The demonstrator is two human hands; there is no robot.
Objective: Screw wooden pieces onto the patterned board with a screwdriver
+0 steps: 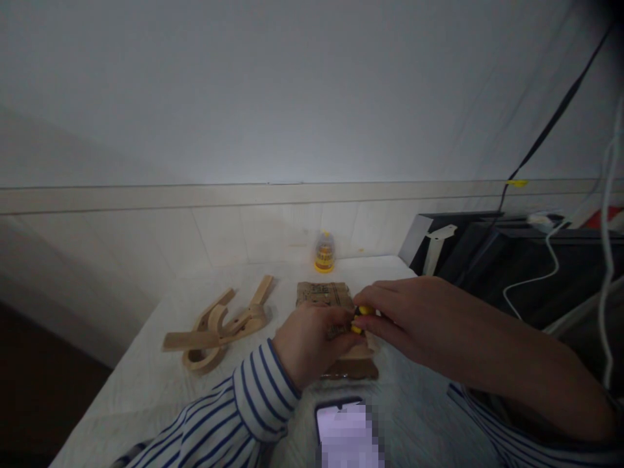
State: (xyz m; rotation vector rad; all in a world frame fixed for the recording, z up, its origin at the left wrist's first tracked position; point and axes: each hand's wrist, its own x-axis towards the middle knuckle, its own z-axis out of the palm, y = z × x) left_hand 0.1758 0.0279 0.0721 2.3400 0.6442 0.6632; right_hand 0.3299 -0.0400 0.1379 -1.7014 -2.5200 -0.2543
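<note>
Both hands meet over a brown printed paper packet in the middle of the table. Between their fingertips is a small yellow-and-black piece, mostly covered, so its kind does not show clearly. My left hand pinches it from the left with thumb and fingers. From the right, my right hand grips its yellow end. Under the hands the packet is partly hidden, with a shiny brown part at its near edge. A clear conical container with a yellow base stands upright behind the packet.
Joined pale wooden parts, some curved, lie to the left on the white-covered table. A lit phone is at the near edge. Dark panels and a hanging white cable are at the right. A wall closes the back.
</note>
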